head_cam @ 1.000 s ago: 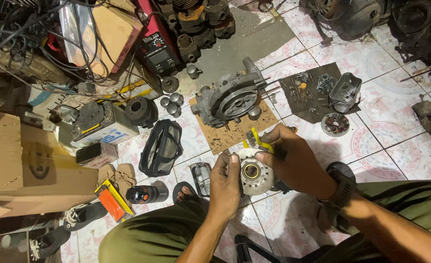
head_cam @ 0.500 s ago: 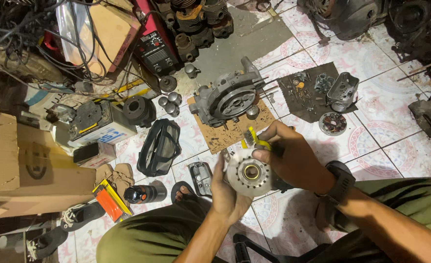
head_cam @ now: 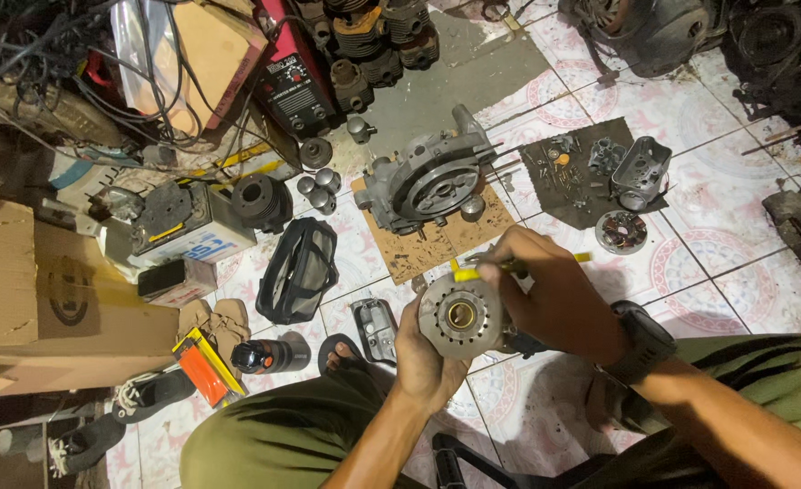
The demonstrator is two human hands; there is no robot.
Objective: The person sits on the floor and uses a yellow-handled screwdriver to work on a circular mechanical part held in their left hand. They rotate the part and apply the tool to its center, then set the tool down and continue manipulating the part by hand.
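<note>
Starting at the left edge, cardboard boxes (head_cam: pixel 47 299) lie stacked on the tiled floor (head_cam: pixel 709 244), with a small orange-and-yellow packet (head_cam: pixel 203 367) and a dark spray can (head_cam: pixel 269 355) lying near them and a black bag (head_cam: pixel 299 270) just beyond. Further right, an engine crankcase (head_cam: pixel 428 181) rests on a cardboard sheet (head_cam: pixel 419 244). Below it, the left hand (head_cam: pixel 423 358) is clenched around the underside of a round metal rotor-like part (head_cam: pixel 459 312), held up above the person's knees with its bored centre facing the camera. The right hand (head_cam: pixel 559 294) is closed on a yellow-handled tool (head_cam: pixel 509 265), apparently a screwdriver, whose tip lies at the part's upper rim. By the look of it, the step in hand is working at that rim, prying or turning something there, which calls for a steady left-hand hold. At the right, a dark mat (head_cam: pixel 568 177) carries small parts and a grey cover (head_cam: pixel 641 172).
</note>
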